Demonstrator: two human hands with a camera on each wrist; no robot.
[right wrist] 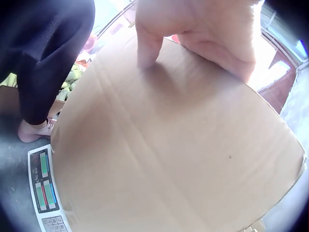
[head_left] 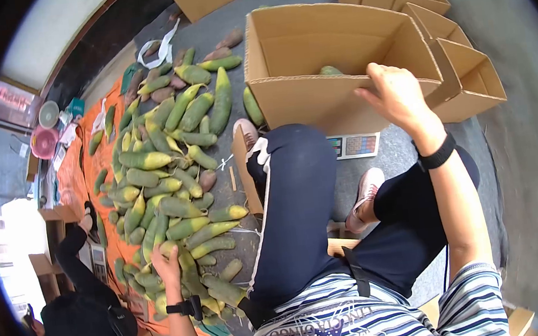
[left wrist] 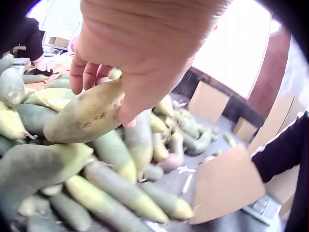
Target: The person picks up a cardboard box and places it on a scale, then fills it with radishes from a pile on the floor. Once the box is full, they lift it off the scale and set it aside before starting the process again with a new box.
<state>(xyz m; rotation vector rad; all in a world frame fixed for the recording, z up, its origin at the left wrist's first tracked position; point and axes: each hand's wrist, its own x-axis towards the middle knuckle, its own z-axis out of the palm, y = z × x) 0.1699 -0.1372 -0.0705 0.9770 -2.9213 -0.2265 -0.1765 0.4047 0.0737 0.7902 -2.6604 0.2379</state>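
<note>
My left hand [head_left: 166, 267] is over the near part of a large heap of green radishes [head_left: 179, 208]. Its thumb and fingers grip one radish [left wrist: 84, 116], greenish-yellow with brown blemishes, resting above others in the left wrist view. With my right hand [head_left: 398, 94] I hold the near top edge of an open cardboard box [head_left: 314, 102]. The right wrist view shows the thumb on the outer wall [right wrist: 183, 125] and the fingers over the rim. One green radish [head_left: 331, 70] shows inside the box, partly hidden by the near wall.
Under the box is a digital scale [head_left: 354, 146]. More open cardboard boxes [head_left: 467, 77] stand at the right. The heap lies partly on an orange sheet [head_left: 87, 163]. A person in black [head_left: 89, 321] is at the far left. A cardboard piece [head_left: 246, 170] stands by my leg.
</note>
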